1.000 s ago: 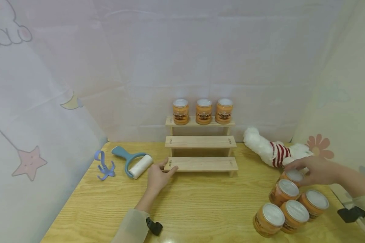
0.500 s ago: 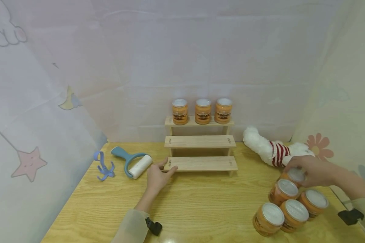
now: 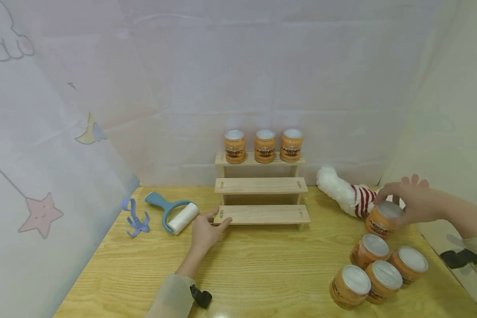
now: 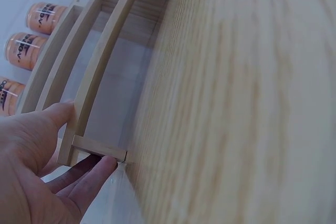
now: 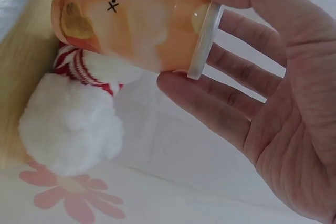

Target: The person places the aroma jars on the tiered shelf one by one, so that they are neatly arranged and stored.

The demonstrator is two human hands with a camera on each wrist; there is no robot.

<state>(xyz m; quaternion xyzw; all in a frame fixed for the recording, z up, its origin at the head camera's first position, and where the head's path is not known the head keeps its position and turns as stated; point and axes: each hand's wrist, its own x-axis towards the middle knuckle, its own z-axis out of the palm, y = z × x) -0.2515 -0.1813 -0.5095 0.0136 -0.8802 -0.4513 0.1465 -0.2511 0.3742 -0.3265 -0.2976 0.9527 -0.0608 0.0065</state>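
My right hand [image 3: 415, 203] grips an orange can [image 3: 381, 218] by its silvery lid end. In the right wrist view, thumb and fingers span the rim of this can [image 5: 131, 19]. It is held up behind the other cans [image 3: 369, 251] at the right. My left hand [image 3: 206, 232] grips the left end of the lowest step on a three-step wooden shelf [image 3: 262, 214]. The left wrist view has the thumb on the front edge of the step [image 4: 100, 72] and fingers around its leg [image 4: 100, 147]. Three orange cans [image 3: 265, 148] stand on the top step.
Several orange cans [image 3: 387, 280] stand grouped at the front right. Behind them lies a white plush toy [image 3: 342, 194] with a red-striped band. Left of the shelf are a blue-handled lint roller [image 3: 183, 218] and a purple hook-like item [image 3: 139, 224]. Cloth walls [image 3: 206, 88] enclose the table.
My right hand has lifted one can up and away from the group, in front of the plush toy. The left hand keeps its hold on the shelf.
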